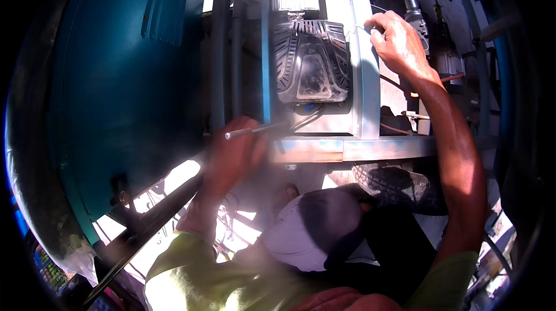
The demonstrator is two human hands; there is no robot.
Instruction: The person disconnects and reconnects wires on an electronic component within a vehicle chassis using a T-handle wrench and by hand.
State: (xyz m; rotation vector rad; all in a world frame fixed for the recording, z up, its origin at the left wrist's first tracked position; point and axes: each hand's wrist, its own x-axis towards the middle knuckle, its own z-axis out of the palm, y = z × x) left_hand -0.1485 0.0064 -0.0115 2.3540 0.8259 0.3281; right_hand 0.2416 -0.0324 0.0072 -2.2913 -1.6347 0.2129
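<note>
My left hand (234,152), in shade and slightly blurred, is closed around a slim rod-like tool (238,134) with a pale end. The rod points across toward the metal frame; its far part is smeared, and I cannot tell its kind. Further forward and to the right, my right hand (398,44) has its fingers curled in a pinch at the edge of a pale metal rail (369,99). A thin wire (358,28) runs from its fingertips over the rail. Between the hands lies a black slotted engine cover (313,65), set inside the frame.
A large teal metal panel (127,102) fills the left side. Upright blue-grey bars (266,44) stand beside the cover, with a crossbar (382,148) in front. Below it are a knobbly tyre (399,183) and a pale, partly shaded cloth shape (298,233). Machine parts crowd the right.
</note>
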